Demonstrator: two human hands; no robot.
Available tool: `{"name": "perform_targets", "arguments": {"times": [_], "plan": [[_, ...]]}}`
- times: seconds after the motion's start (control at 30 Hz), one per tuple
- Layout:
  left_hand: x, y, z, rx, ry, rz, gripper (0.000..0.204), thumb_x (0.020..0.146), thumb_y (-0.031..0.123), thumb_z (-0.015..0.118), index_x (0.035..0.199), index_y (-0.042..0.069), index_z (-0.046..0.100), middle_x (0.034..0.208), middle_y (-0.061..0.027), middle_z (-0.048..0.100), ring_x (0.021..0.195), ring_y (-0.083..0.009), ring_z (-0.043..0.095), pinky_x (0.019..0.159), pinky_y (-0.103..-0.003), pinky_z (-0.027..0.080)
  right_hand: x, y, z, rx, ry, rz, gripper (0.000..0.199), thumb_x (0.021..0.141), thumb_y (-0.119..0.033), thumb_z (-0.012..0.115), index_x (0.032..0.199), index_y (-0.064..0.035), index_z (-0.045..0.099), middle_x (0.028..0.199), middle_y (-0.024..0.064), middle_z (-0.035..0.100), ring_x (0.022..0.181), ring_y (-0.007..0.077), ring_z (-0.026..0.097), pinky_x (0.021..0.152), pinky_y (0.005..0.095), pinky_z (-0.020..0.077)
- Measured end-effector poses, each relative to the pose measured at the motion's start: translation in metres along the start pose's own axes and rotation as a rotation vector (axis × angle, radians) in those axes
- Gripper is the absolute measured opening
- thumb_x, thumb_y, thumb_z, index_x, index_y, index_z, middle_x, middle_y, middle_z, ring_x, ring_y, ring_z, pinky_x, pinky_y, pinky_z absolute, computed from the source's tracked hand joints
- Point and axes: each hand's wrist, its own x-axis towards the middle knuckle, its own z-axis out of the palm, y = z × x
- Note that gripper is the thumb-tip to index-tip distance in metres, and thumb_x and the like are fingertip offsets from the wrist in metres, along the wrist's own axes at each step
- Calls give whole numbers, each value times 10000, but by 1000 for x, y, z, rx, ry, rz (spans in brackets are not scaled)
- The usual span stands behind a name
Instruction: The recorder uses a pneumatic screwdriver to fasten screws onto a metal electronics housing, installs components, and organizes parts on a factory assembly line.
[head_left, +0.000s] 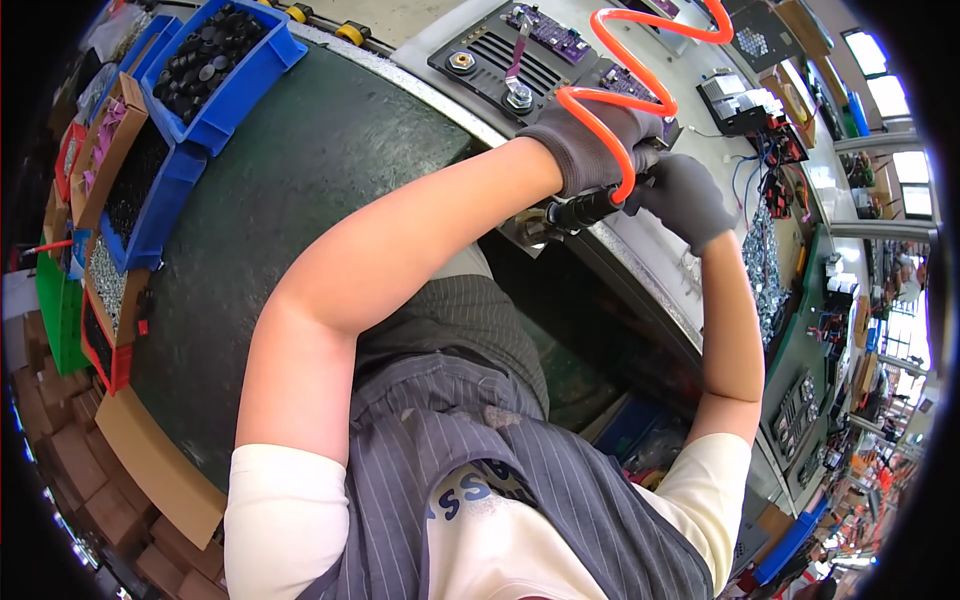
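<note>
My left hand (605, 135), in a dark grey glove, is bent over the bench edge beside a slotted grey metal panel (490, 85). Its fingers curl away from view, and what they hold is hidden. My right hand (690, 200), gloved alike, is closed at the upper end of a black air tool (585, 210). The tool slants past the edge, with a shiny metal part (533, 229) at its lower end. An orange coiled hose (615, 125) runs across my left glove down to the tool. Purple circuit boards (548, 35) and metal fittings (518, 97) sit on the panel.
On the left, blue bins (228, 85) hold black parts, next to cardboard and red boxes of small hardware. Cardboard cartons (110, 510) lie below. Wires and a pile of metal pieces (763, 270) lie right of my right hand. A green-topped table (330, 130) adjoins.
</note>
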Motion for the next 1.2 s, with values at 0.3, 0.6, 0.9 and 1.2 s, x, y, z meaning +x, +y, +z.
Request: {"name": "perform_targets", "arguments": {"times": [0.3,0.6,0.9,1.2], "plan": [[-31,-39,-3,413,26,-204,422,809,404,590,1090,88,585,1011,-121,596,979,-307,539,836,-428,426,-56,107,28,-142,492,379,488,825,-510,557,914,-42,665,825,185,660,811,332,630,750,399,471],[-30,-45,18,384,-16,-214,486,769,428,625,1140,121,560,1047,-143,614,991,-334,561,862,-450,431,-101,179,78,213,333,598,431,816,-395,589,945,11,657,784,201,658,751,316,648,707,400,474],[-45,-71,4,376,82,-156,383,783,409,620,1044,128,620,1173,-159,513,1095,-362,483,895,-458,412,-59,115,65,352,288,477,377,808,-345,616,876,20,680,695,143,659,551,218,623,564,350,470],[-56,-106,-24,479,304,-205,298,807,303,603,1061,146,599,1177,-112,524,1090,-302,482,921,-422,397,17,70,76,861,117,244,354,856,-361,599,776,-17,631,583,15,518,437,102,470,404,246,365]]}}
